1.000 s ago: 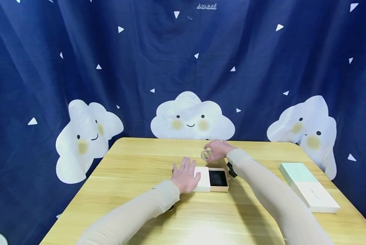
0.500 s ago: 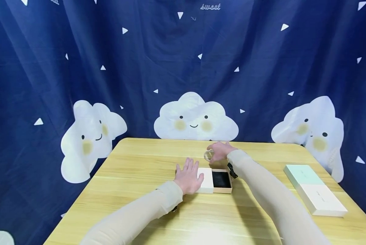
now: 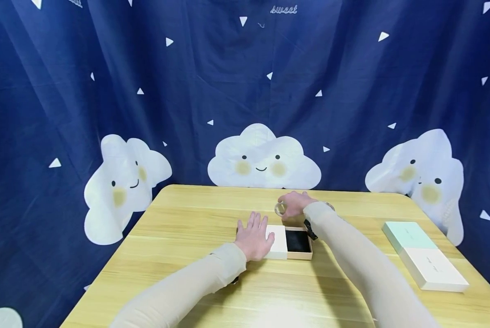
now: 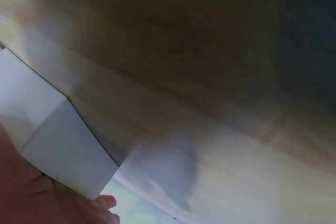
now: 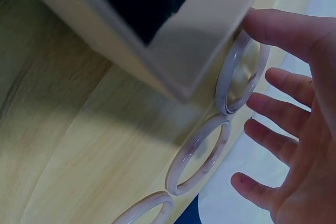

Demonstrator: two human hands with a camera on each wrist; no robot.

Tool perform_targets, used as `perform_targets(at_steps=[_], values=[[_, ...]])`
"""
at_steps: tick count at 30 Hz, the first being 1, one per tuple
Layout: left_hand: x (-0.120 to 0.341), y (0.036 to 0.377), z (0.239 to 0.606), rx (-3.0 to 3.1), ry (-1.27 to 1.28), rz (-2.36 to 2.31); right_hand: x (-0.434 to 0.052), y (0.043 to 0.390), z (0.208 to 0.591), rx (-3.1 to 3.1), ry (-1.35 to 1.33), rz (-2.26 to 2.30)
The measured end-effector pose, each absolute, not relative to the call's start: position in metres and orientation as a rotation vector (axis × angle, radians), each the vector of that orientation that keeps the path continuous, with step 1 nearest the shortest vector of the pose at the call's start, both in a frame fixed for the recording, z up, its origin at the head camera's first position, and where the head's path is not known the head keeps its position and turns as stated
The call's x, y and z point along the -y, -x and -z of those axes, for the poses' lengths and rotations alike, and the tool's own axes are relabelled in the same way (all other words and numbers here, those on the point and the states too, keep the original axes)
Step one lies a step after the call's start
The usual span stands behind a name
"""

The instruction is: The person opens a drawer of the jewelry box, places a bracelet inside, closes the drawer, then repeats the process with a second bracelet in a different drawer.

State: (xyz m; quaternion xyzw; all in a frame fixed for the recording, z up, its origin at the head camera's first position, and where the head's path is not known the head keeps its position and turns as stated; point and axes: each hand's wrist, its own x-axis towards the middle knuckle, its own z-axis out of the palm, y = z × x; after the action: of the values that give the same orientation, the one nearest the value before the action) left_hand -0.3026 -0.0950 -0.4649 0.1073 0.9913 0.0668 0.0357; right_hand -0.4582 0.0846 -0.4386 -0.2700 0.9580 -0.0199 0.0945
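On the table sits a small white drawer box (image 3: 276, 241), its pinkish tray (image 3: 304, 256) slid out to the right and showing a black lining (image 3: 298, 241). My left hand (image 3: 253, 239) lies spread over the box's white cover; in the left wrist view, its palm side meets a white wall (image 4: 68, 150). Behind the box, my right hand (image 3: 295, 203) pinches a pale bangle (image 3: 276, 209) lying on the table, thumb (image 5: 278, 30) at one side and fingers at the other. Two more bangles follow in a row, the middle one (image 5: 176, 169) and a partly cropped one (image 5: 144, 208).
At the table's right side, a mint-green box (image 3: 410, 235) and a white box (image 3: 435, 269) lie end to end. A blue curtain (image 3: 228, 68) with cloud prints hangs behind the table's far edge (image 3: 228, 187). My right sleeve partly hides the bangle row.
The whole head view has shifted slightly right within the frame. Both hands, the drawer box and the bangle keep nearly the same places relative to one another.
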Motion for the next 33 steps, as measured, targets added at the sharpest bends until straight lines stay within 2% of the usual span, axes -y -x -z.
perform_targets(at_steps=[13,33], values=[[0.0963,0.3051,0.4689,-3.078,-0.350,-0.169,-0.0795,0.4499,0.4301,-2.840,0.797,0.082],[0.0960,0.3039,0.4706,-3.065,-0.337,-0.177,-0.0791,0.4526,0.4394,-2.844,0.874,0.089]])
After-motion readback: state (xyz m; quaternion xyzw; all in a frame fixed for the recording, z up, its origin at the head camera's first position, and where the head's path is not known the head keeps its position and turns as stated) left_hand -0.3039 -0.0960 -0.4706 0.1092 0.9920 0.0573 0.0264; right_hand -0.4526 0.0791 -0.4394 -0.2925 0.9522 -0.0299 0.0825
